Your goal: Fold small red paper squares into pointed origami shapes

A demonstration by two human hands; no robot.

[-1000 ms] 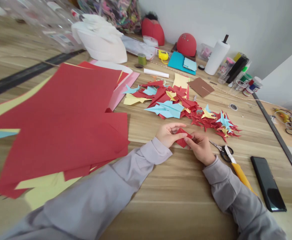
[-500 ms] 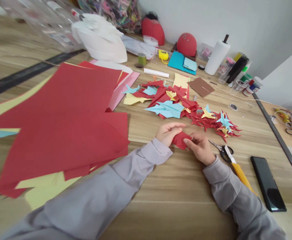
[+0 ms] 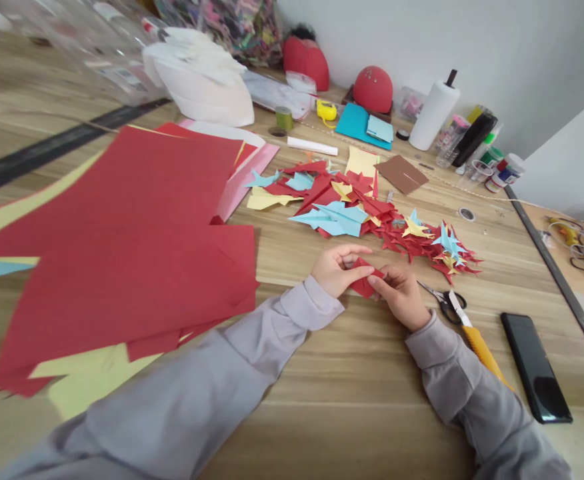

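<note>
Head camera: one small folded red paper [image 3: 362, 287], pinched between thumb and fingers of left hand [image 3: 339, 270] and right hand [image 3: 401, 294] at once, hands close together; heap of folded red, blue and yellow paper pieces [image 3: 379, 219], just beyond both hands; stack of large red sheets [image 3: 137, 240], left of left hand, yellow edges showing beneath; scissors [image 3: 441, 300] with black loops, just right of right hand; orange-handled cutter [image 3: 479, 345], blade over the loops; black phone [image 3: 536, 368], farther right; brown paper square [image 3: 400, 175], past the heap; wooden tabletop [image 3: 347, 393], beneath both hands.
</note>
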